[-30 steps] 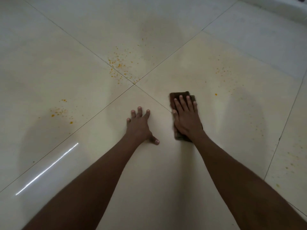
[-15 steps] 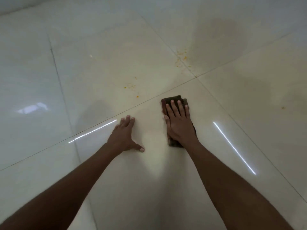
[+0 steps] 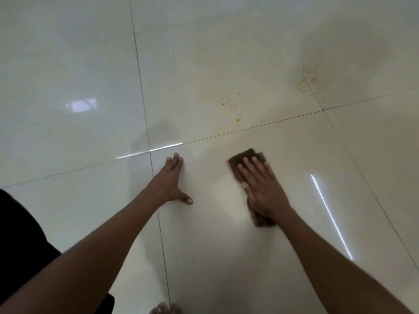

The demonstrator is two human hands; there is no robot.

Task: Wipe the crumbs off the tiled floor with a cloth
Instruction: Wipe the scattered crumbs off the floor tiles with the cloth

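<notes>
A folded brown cloth [image 3: 246, 157] lies flat on the glossy cream tiled floor [image 3: 68, 64]. My right hand [image 3: 263, 189] presses down on it with flat fingers, covering most of it; only its far end and near corner show. My left hand [image 3: 172, 180] rests flat on the bare tile to the left, fingers together, thumb out, holding nothing. A small patch of orange crumbs [image 3: 232, 105] lies on the tile beyond the cloth. A second patch of crumbs [image 3: 309, 83] sits farther right along a grout line.
Dark grout lines cross the floor, one running just past my left fingertips. Black clothing [image 3: 20, 234] fills the lower left edge. Toes [image 3: 165, 309] show at the bottom edge. Bright light reflections streak the tiles on the right and left.
The view has swung left, so the crumb patches now sit farther right. Both hands stay flat on the floor; the cloth under my right hand looks motion-blurred.
</notes>
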